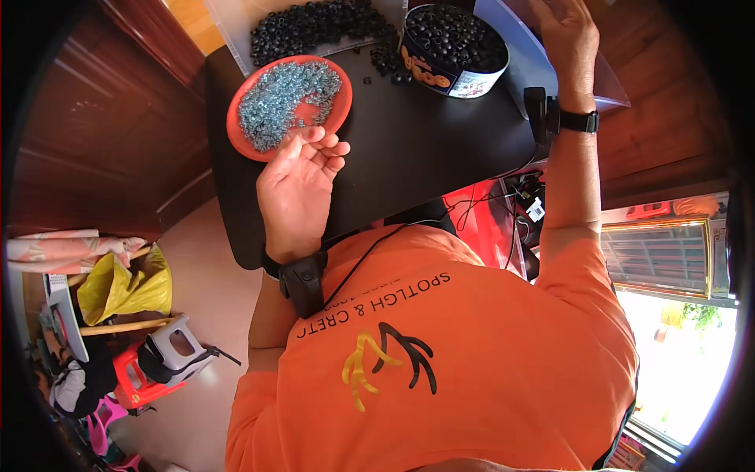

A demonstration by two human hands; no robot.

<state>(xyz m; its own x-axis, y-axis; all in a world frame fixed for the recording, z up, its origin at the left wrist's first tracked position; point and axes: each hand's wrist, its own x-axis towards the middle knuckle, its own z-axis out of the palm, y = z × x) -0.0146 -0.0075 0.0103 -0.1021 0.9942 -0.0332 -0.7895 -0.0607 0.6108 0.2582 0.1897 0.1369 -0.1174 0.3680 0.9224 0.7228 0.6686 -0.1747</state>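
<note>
Black tabletop (429,134), rounded at its corners, in a room with dark wood panelling (94,94).

Nearest us: one orange T-shirt (503,362), printed front; black devices strapped at both wrists.

Left hand (297,193): palm turned up, fingers half curled with gaps between them, thumb near the index finger, fingertips at the near rim of the plate. We see nothing plainly held (a single bead could hide there; we cannot tell).

Red-orange plate (344,101), round, on the tabletop: holds clear bluish beads (267,102), heaped mostly toward the left and far side, a bare patch showing nearer the hand.

Loose black beads (385,61): a scatter between plate and tin.

Round tin (474,84), blue and white outside: filled high with black beads (456,35).

Right hand (568,35): beside a translucent bluish plastic tray (515,51), right of the tin. Its fingers are cut by the upper edge, so we cannot tell their spread or hold.

Translucent box (226,27), beyond the plate: a heap of black beads inside.

Step in hand, as we judge it: handling small beads at the plate. Any pick from it would call for lowering the left fingertips past the rim and a fine pinch.

Farther off: yellow bag (130,283), plastic stools (169,350), bright opening (684,338) at right.
</note>
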